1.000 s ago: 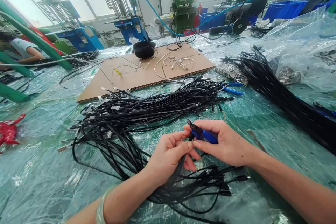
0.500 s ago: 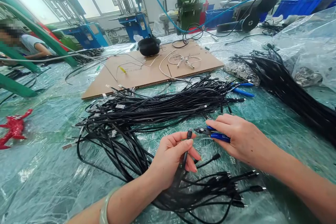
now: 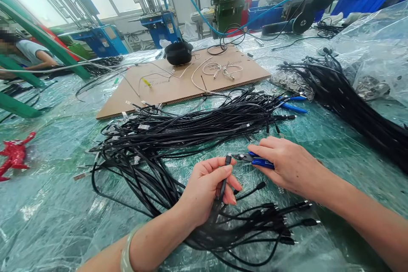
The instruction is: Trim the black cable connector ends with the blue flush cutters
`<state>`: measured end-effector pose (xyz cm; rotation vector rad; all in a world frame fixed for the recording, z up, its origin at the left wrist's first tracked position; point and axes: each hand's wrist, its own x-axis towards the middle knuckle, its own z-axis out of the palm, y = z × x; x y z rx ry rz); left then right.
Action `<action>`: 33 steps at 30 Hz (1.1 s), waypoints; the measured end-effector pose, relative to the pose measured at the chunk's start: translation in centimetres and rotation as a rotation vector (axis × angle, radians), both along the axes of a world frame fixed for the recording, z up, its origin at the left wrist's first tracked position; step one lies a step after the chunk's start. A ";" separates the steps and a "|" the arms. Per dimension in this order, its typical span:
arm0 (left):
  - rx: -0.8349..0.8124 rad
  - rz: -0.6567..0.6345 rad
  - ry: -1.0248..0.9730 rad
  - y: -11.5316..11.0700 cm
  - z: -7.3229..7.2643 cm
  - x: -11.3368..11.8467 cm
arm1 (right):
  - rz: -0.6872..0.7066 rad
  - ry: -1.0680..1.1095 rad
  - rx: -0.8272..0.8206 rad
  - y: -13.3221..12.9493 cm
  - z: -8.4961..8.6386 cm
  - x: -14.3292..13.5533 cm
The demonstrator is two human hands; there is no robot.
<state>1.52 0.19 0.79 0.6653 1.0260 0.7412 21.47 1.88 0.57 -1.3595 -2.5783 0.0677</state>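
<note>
In my left hand (image 3: 204,191), a black cable (image 3: 223,189) is pinched between thumb and fingers just below its plug (image 3: 228,159), which points upward. My right hand (image 3: 287,165) grips small blue-handled cutting pliers (image 3: 261,161). Their dark jaws reach left to the side of the plug; whether they touch it I cannot tell. Beneath my left wrist a bundle of black cables (image 3: 207,238) fans out, its plug ends lying to the right. Another long pile of black cables (image 3: 191,129) lies across the table beyond my hands.
Behind the pile lies a flat cardboard sheet (image 3: 178,87) bearing a black pouch (image 3: 178,54) and pale cables. Blue handles (image 3: 295,107) poke out at the pile's right end. More black cables (image 3: 350,106) lie right, a red figure (image 3: 14,155) left. A person (image 3: 28,53) sits far left.
The pliers' jaws have come slightly nearer to the plug, and their handles look closer together. My left hand keeps its hold on the cable. The whole view has shifted a little.
</note>
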 end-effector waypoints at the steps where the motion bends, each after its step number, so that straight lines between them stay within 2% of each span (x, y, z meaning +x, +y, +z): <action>1: -0.002 -0.001 0.000 0.0 0.0 0.0 | 0.000 0.000 -0.005 0.0 0.0 0.0; 24: -0.003 -0.015 0.014 0.0 -0.2 0.0 | 0.017 0.019 -0.057 0.3 -0.4 0.0; 33: 0.003 -0.036 0.010 0.0 -0.4 -0.1 | 0.029 0.034 -0.149 0.5 -0.7 0.2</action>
